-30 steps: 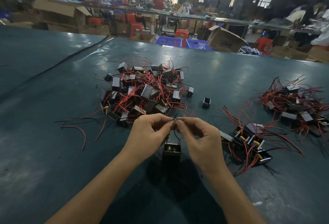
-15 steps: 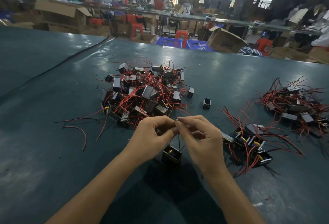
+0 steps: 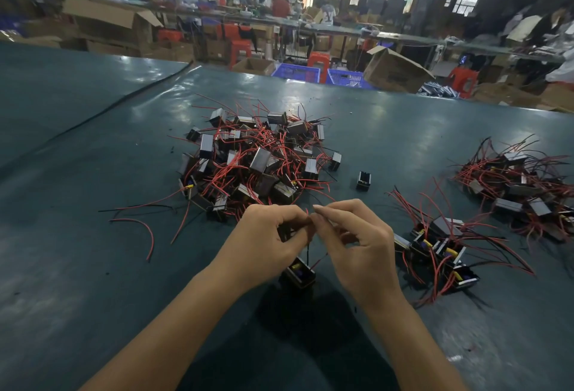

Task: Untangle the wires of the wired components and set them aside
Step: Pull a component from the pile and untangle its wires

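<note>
Over glossy teal mat (image 3: pixel 93 266), left hand (image 3: pixel 267 244) and right hand (image 3: pixel 363 250) pinch thin wires (image 3: pixel 307 252) of boxy component (image 3: pixel 299 277).

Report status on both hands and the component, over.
Left grip, right grip: both pinching wires. Component beneath them, tilted. Tangled pile beyond; path to set-aside group at right looks open.

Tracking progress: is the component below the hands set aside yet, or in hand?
In hand: the left hand and right hand pinch its wires above the component, apart from the finished group rightward.
</note>
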A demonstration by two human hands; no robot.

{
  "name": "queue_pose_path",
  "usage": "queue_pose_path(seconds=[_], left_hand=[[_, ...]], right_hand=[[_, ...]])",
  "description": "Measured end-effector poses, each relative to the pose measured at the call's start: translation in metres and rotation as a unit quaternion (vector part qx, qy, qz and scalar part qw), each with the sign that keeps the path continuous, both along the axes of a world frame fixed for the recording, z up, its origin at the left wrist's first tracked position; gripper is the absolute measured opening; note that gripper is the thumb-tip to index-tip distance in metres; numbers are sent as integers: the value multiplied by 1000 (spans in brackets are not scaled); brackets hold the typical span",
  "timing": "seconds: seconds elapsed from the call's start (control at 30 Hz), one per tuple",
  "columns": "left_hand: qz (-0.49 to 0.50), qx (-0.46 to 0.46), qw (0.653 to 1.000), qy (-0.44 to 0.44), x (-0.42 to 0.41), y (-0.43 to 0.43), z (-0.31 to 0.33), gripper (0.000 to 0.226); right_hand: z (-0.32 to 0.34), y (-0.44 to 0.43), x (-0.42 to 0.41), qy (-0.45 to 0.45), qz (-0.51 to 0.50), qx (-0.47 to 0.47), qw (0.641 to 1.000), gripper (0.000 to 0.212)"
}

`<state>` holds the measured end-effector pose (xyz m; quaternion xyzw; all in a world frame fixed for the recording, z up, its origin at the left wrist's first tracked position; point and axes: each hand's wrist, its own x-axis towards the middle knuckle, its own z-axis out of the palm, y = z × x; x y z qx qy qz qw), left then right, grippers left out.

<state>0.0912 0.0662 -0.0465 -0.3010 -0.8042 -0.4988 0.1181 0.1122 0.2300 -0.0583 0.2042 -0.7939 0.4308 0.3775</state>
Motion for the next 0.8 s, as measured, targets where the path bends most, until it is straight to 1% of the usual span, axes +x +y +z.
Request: queue_pose_path(seconds=[0.07, 0.17, 0.23, 0.37, 0.47, 0.53, 0.6, 0.7, 0.8], left_hand=[[4, -27, 999, 27, 0, -1, 1, 14], [19, -64, 996, 67, -1, 1, 1, 23], [23, -43, 997, 66, -1, 2, 1, 22], [19, -19, 999, 40, 1, 4, 2, 18], [32, -18, 999, 12, 3, 5, 0, 24], [54, -25, 998, 27, 4, 7, 0, 21], [60, -29, 997, 42, 4, 8, 0, 16], [28, -15, 999, 31, 1, 6, 0, 14], [-6, 9, 1000, 1, -1, 3, 0, 17]], right_hand=[[0, 1, 0, -3, 5, 3, 1000, 17], [2, 1, 0, -20, 21, -23, 999, 16], [3, 1, 0, -42, 28, -50, 997, 13], [6, 3, 0, -118, 45, -110, 986, 11], [8, 5, 1, -142, 43, -91, 985, 9], [11, 5, 2, -145, 51, -78, 985, 7], [14, 5, 3, -127, 61, -63, 988, 9], [15, 2, 5, -88, 57, -21, 994, 8], [14, 2, 5, -91, 48, -1, 995, 8]])
